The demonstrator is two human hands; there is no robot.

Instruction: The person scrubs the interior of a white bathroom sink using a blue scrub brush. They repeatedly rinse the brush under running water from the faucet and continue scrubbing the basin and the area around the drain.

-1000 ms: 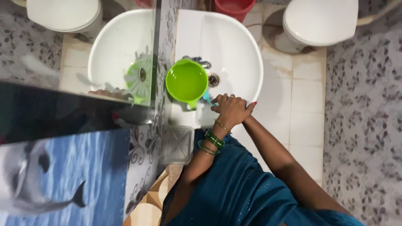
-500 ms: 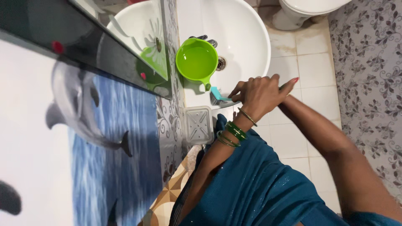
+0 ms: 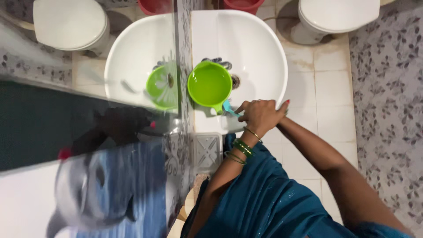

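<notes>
Two hands meet at the near rim of a white basin (image 3: 264, 48), one laid over the other, so only the upper one shows plainly. By the arms, the one with green and gold bangles (image 3: 241, 149) on its wrist is the left hand (image 3: 260, 117), and it lies on top; its grip is curled narrow about a small blue thing (image 3: 230, 108), probably a brush or a handle, whose tip pokes out toward the bowl. The right hand (image 3: 282, 109) is almost wholly hidden beneath, with just a red-nailed fingertip showing at the basin's edge, and I cannot tell how its grip stands. Just beside the blue thing, inside the basin, sits a round green mug (image 3: 210, 86), upright and open at the top, its short handle pointing toward the hands and touching or nearly touching the blue tip. The drain (image 3: 235, 81) lies close behind the mug, with a dark tap (image 3: 216, 61) above it. To the left a mirror (image 3: 88, 110) repeats the basin and the mug, and below it runs a tiled wall with a dolphin picture (image 3: 92, 189). A white toilet (image 3: 337, 17) stands on the pale floor tiles well apart to the upper right, and a red bucket (image 3: 240, 5) peeks in at the top edge. The person's teal garment (image 3: 260, 202) fills the lower middle.
</notes>
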